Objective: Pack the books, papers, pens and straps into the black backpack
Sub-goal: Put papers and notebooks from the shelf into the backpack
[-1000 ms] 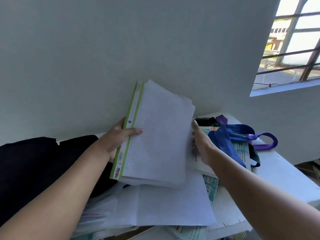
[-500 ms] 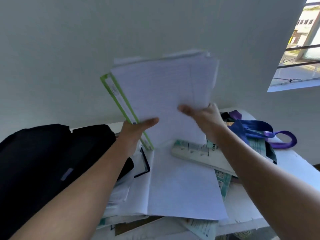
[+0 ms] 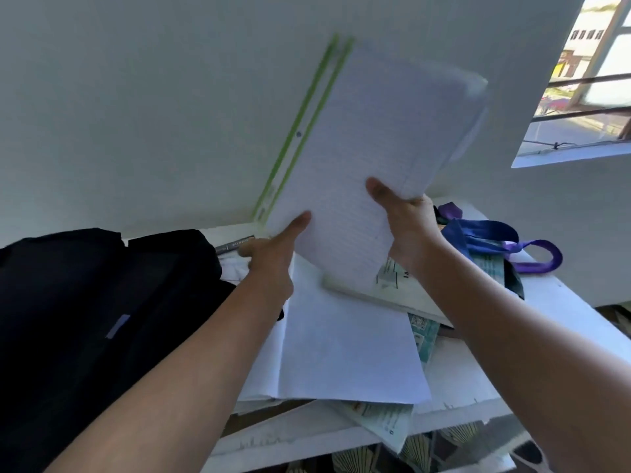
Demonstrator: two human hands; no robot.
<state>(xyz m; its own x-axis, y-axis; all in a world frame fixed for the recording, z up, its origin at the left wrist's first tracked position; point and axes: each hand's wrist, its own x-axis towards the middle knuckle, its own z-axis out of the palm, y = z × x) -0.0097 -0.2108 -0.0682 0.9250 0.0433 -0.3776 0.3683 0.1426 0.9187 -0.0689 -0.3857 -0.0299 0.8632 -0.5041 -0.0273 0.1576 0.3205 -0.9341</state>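
I have both arms raised forward, my left hand (image 3: 273, 254) and right hand (image 3: 406, 227) gripping, thumbs pressed on top.

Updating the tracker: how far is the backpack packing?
Done: nothing visibly packed; the black backpack lies at left, its inside unseen. In hand: both hands, left and right, hold a green-edged stack of lined papers raised above the table. Left: loose sheets, a book, the blue and purple straps and a pen.
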